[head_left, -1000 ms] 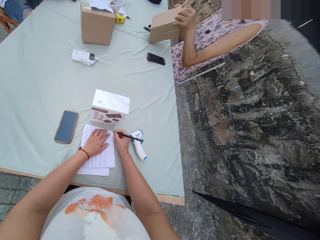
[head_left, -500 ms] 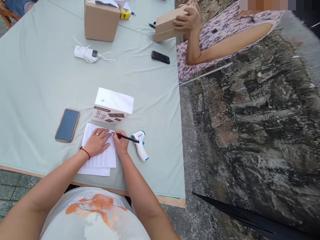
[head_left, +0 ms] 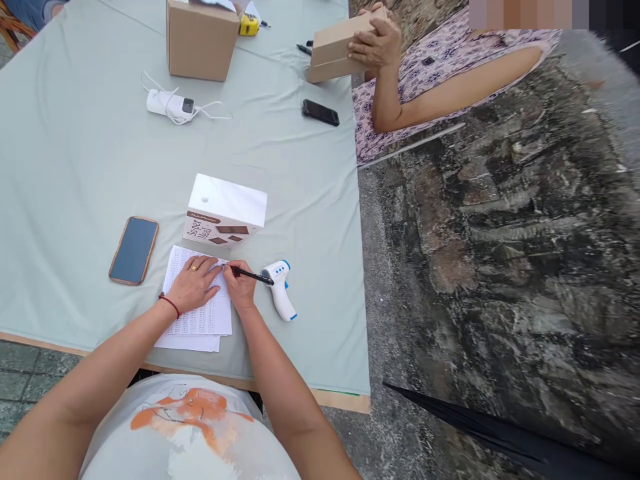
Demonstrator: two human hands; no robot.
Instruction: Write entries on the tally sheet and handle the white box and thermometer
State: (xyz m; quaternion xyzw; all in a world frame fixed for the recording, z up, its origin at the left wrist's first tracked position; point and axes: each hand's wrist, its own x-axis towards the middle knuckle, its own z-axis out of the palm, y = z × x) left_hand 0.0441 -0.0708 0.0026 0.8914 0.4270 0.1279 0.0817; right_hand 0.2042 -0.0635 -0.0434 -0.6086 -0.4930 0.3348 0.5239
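Observation:
My left hand (head_left: 195,285) lies flat with fingers apart on a printed sheet of paper (head_left: 203,322), which overlaps another white sheet. My right hand (head_left: 240,285) is closed round a black pen (head_left: 255,275); its tip meets the upper right part of the sheet. Just beyond the paper stands a white box (head_left: 227,200) with brown print. To the right of my right hand lies a white and blue infrared thermometer (head_left: 281,293). A phone (head_left: 134,250) in a brown case rests to the left of the papers.
Farther off are a white device with a cord (head_left: 170,105), a cardboard box (head_left: 201,41), a yellow tape measure (head_left: 249,25) and a black phone-like device (head_left: 321,113). At the table's right edge another person's hands (head_left: 377,43) hold a carton (head_left: 336,53).
The pen has tilted slightly in my right hand, its rear end shifting a little left. My left hand stays in place on the paper. The view has shifted slightly.

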